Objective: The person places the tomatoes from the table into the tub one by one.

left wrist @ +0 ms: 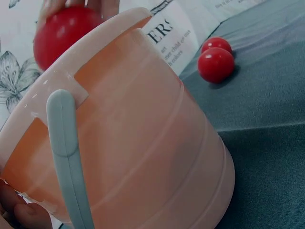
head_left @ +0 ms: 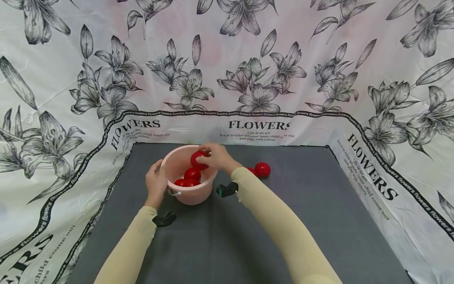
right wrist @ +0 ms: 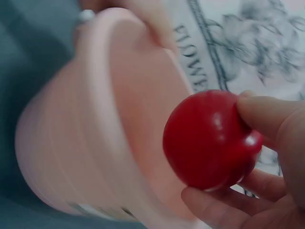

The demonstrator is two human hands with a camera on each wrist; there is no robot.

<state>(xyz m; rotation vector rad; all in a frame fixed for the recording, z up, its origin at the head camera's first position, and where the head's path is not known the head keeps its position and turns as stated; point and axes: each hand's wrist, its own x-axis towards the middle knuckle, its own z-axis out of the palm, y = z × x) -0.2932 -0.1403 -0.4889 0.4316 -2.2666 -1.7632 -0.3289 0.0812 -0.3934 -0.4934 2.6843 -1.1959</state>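
Note:
A pink bucket (head_left: pixel 194 194) with a pale handle (left wrist: pixel 71 148) stands on the grey table, several glossy red balls (head_left: pixel 192 174) lying inside. On its left side, my left hand (head_left: pixel 156 184) grips the rim. My right hand (head_left: pixel 217 157) holds another red ball (right wrist: pixel 212 139) between thumb and fingers, over the bucket's mouth at the far right of the rim. The right wrist view has that ball in the fingers beside the opening, while the inner balls are hidden there.
Two more red balls (head_left: pixel 263 169) lie close together on the grey tabletop (head_left: pixel 283 217), right of the bucket; the right sleeve partly covers one in the head view. A white flower-printed cloth (head_left: pixel 255 130) rises behind the table and along its sides.

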